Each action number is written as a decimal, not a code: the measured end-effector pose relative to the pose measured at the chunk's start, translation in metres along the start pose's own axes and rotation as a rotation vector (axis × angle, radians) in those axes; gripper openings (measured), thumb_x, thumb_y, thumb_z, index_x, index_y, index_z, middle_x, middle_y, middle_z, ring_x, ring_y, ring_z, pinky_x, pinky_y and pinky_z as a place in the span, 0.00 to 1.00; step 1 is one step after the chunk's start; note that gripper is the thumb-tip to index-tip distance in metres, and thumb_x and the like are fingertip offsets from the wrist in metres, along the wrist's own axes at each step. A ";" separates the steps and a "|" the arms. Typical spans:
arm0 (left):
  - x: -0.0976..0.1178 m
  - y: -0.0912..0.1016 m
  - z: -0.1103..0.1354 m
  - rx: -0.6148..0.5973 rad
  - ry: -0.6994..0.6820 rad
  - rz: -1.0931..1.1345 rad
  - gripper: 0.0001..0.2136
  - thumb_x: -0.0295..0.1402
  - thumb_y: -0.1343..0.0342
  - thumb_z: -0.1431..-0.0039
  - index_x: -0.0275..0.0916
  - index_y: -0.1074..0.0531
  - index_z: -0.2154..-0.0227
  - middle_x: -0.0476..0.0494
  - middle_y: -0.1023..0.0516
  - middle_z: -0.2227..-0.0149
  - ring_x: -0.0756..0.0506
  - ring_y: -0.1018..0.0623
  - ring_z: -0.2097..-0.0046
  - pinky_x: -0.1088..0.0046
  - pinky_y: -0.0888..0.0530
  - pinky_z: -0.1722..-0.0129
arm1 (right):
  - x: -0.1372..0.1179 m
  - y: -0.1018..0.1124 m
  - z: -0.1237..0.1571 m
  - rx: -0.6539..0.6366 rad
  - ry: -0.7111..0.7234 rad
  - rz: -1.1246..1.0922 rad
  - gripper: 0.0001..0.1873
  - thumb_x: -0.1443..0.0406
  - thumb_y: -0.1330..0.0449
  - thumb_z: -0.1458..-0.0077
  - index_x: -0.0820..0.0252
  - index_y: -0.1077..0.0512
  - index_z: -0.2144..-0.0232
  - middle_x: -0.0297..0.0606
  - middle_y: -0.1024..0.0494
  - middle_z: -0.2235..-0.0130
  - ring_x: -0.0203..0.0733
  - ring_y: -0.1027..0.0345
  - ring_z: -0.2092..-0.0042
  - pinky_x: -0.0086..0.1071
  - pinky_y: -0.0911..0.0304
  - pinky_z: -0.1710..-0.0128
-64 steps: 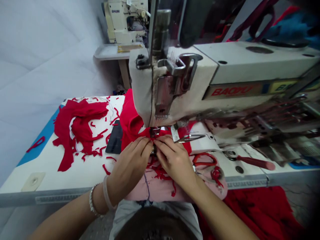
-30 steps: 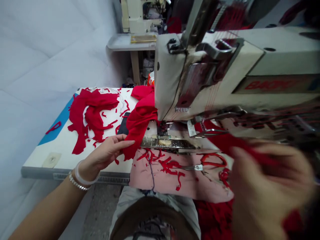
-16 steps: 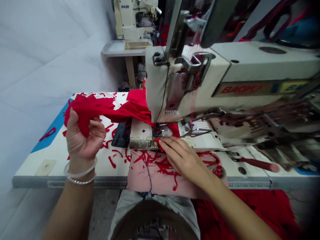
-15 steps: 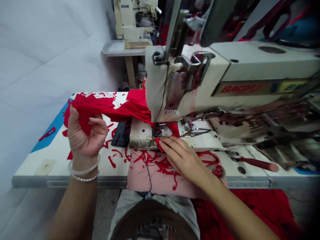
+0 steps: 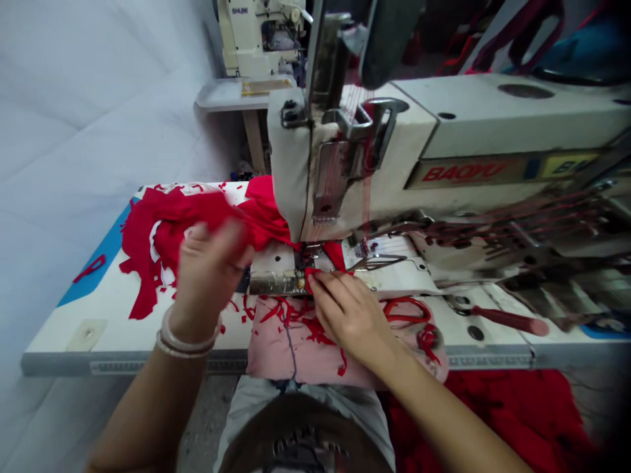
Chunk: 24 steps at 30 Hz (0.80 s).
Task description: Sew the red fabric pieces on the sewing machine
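Red cloth: the red cloth [image 5: 261, 209] bunches up beside the head of the sewing machine [image 5: 290, 164]. One small edge lies near the needle, on the metal plate [image 5: 273, 277].

Right hand: the right hand [image 5: 348, 315] sits on that edge. Its fingers are a little apart and press down. No tight pinch shows.

Left hand: the left hand [image 5: 207, 279] is blurred above the cloth. It is moving, so I cannot tell if it is open or has hold.

Lap: a pink cloth [image 5: 276, 348] lies under the hands, with red scraps [image 5: 315, 332] on it.

Table: the white table [image 5: 49, 361] holds more red cloth. A red-handled screwdriver [image 5: 513, 322] lies right of the hands.
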State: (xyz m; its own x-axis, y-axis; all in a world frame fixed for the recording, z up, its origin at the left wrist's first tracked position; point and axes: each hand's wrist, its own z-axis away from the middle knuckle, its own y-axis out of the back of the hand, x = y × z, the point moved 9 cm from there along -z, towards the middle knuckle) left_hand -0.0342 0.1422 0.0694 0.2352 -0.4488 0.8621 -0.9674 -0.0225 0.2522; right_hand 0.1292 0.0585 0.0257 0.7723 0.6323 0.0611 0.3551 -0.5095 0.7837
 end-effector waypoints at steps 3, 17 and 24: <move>0.007 -0.049 0.023 -0.274 -0.237 -0.366 0.10 0.35 0.48 0.34 0.42 0.23 0.58 0.44 0.24 0.62 0.47 0.26 0.62 0.70 0.27 0.63 | 0.008 0.002 0.003 -0.016 -0.065 0.041 0.14 0.72 0.45 0.41 0.72 0.27 0.54 0.52 0.24 0.56 0.47 0.35 0.58 0.41 0.33 0.61; 0.004 -0.085 0.066 -0.519 -0.452 -1.009 0.17 0.23 0.53 0.35 0.32 0.33 0.44 0.36 0.28 0.46 0.39 0.29 0.48 0.60 0.24 0.55 | 0.002 0.000 0.000 0.036 -0.134 -0.073 0.17 0.72 0.45 0.41 0.71 0.29 0.50 0.50 0.23 0.52 0.49 0.33 0.50 0.44 0.32 0.52; 0.004 -0.086 0.066 -0.524 -0.468 -0.990 0.16 0.23 0.56 0.34 0.32 0.31 0.46 0.36 0.27 0.46 0.40 0.27 0.48 0.64 0.24 0.59 | 0.016 0.005 0.005 0.068 -0.198 -0.192 0.20 0.73 0.47 0.40 0.65 0.32 0.46 0.48 0.23 0.52 0.47 0.30 0.51 0.43 0.30 0.52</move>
State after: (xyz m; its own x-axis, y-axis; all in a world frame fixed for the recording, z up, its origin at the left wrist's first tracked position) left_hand 0.0433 0.0834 0.0217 0.6901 -0.7235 -0.0191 -0.2074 -0.2230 0.9525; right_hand 0.1464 0.0635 0.0278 0.7733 0.5978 -0.2115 0.5341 -0.4343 0.7253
